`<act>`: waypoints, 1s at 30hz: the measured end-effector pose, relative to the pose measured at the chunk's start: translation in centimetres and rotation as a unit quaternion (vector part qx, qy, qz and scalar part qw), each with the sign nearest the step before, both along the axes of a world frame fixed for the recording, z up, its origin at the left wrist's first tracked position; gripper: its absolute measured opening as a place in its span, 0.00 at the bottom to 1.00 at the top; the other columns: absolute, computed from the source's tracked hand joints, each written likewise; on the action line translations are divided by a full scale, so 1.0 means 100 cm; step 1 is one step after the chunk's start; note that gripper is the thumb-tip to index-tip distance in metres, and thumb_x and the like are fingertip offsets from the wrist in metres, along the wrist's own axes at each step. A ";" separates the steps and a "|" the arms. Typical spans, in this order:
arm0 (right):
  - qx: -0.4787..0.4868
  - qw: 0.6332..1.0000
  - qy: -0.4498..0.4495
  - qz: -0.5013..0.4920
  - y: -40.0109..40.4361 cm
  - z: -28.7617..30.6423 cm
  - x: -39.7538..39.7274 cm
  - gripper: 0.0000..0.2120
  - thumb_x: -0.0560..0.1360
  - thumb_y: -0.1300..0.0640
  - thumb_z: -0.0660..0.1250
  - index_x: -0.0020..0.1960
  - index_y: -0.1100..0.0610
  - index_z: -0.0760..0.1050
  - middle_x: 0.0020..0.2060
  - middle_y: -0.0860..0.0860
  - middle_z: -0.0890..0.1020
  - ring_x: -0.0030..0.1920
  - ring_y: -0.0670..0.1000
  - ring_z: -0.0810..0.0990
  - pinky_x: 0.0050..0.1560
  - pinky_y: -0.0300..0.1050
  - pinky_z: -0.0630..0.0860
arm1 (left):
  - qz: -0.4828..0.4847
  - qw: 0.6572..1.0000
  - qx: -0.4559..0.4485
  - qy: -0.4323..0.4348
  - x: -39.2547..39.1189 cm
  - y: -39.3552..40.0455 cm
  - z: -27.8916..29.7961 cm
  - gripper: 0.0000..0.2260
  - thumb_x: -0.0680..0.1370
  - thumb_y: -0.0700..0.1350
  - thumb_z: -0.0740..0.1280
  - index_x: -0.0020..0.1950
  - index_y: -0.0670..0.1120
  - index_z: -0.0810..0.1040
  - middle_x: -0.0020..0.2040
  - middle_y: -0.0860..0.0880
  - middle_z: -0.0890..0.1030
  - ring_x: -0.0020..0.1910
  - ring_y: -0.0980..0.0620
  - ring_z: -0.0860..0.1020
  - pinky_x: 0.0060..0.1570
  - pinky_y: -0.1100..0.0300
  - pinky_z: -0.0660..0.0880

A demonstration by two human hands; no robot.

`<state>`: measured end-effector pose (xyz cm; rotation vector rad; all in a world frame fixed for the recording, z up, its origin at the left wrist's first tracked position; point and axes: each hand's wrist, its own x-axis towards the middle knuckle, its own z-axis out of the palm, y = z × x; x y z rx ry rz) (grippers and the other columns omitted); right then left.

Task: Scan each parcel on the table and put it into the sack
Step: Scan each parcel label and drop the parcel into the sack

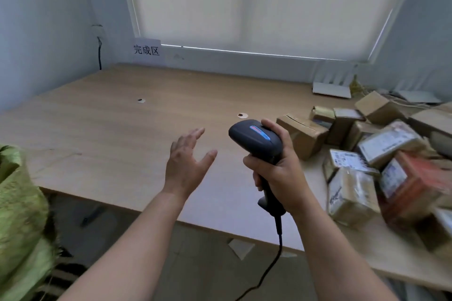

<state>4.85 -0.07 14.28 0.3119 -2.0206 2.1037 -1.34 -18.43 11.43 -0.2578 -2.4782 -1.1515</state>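
Forearms: we are seeing both bare forearms reaching in from the bottom edge, nearest the lens.
Scanner cable: the black cable (pixel 274 269) is trailing down from the handle toward the floor.
Right hand: our right hand (pixel 276 168) is wrapping its fingers round the handle of the black barcode scanner (pixel 256 139), holding it upright with the head pointing left over bare tabletop, likely so it is ready for whatever parcel we bring under it.
Left hand: our left hand (pixel 188 161) is hovering above the wooden table (pixel 102 117), fingers spread and relaxed, gripping nothing; we are judging it free to fetch a parcel.
Parcels: a heap of taped cardboard parcels (pixel 367 159) is lying at the table's right end, just beside the scanner hand and well apart from the left one.
Sack: the green woven sack (pixel 19 203) is standing off the table's left edge, its mouth only partly in view.
Sign: a paper sign (pixel 146 51) is leaning on the wall below the window blind (pixel 256 2).
Progress: we are judging many parcels not yet scanned.
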 end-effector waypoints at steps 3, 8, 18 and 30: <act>-0.001 0.999 0.004 -0.038 0.044 -0.003 0.016 0.32 0.71 0.69 0.72 0.61 0.35 0.70 0.55 0.55 0.76 0.26 0.54 0.73 0.26 0.46 0.73 | -0.050 0.999 -0.012 -0.010 0.002 0.049 -0.008 0.25 0.76 0.49 0.70 0.72 0.51 0.68 0.69 0.51 0.71 0.69 0.50 0.65 0.62 0.61 0.62; -0.006 0.993 0.008 -0.118 0.104 -0.008 0.037 0.31 0.67 0.62 0.72 0.61 0.33 0.70 0.59 0.58 0.75 0.27 0.53 0.75 0.26 0.45 0.73 | -0.130 0.991 -0.034 -0.012 -0.001 0.123 -0.013 0.25 0.75 0.49 0.70 0.72 0.50 0.69 0.69 0.51 0.71 0.69 0.50 0.66 0.62 0.60 0.63; -0.024 0.959 -0.018 -0.282 0.203 -0.034 0.080 0.31 0.67 0.61 0.73 0.65 0.40 0.69 0.62 0.60 0.73 0.31 0.46 0.77 0.27 0.42 0.74 | -0.303 0.945 -0.088 -0.084 0.005 0.265 -0.047 0.27 0.76 0.52 0.68 0.74 0.50 0.66 0.73 0.51 0.66 0.72 0.53 0.62 0.65 0.61 0.61; -0.040 0.933 -0.064 -0.353 0.251 -0.062 0.091 0.30 0.68 0.62 0.72 0.63 0.38 0.70 0.49 0.59 0.78 0.24 0.56 0.71 0.26 0.45 0.72 | -0.305 0.917 -0.203 -0.161 0.001 0.343 -0.092 0.36 0.73 0.62 0.66 0.76 0.51 0.60 0.78 0.45 0.53 0.76 0.46 0.52 0.73 0.51 0.57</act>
